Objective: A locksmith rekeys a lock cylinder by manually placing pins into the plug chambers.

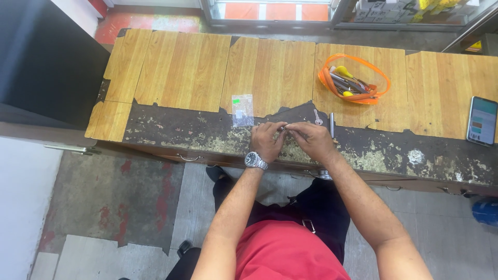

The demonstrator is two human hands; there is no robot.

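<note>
- Small metal part (283, 127), barely visible, pinched between fingertips at centre frame, just above the worn front strip of the workbench (181, 67); too tiny to identify.
- Left hand (266, 140), wristwatch (256, 160) on the wrist, curled in from lower left, fingertips closed on the part, apparently steadying it.
- Right hand (311, 139) meeting it from the right, fingers bent and closed on the same piece; both hands resting low on the bench edge, likely for steadiness in fine work.
- Just right of the hands, toward centre right: a small key-like metal piece (317, 118) and a slim metal rod (332, 124), lying apart from each other yet within easy reach.
- Just left and above the hands: a small clear plastic bag (242, 110) with a green mark, flat on the bench, seemingly packaging for small parts.
- Upper right: an orange-rimmed clear pouch (355, 78) of tools, yellow and red handles showing, set back from the work area.
- Far right edge: a smartphone (482, 120), screen lit, lying face up, well apart from the hands.
- Bench surface: wood-pattern laminate peeled away along the front, dark stained board exposed beneath.
- Bottom of frame: red shirt and dark trousers, seen from above; grey patched floor beyond.
</note>
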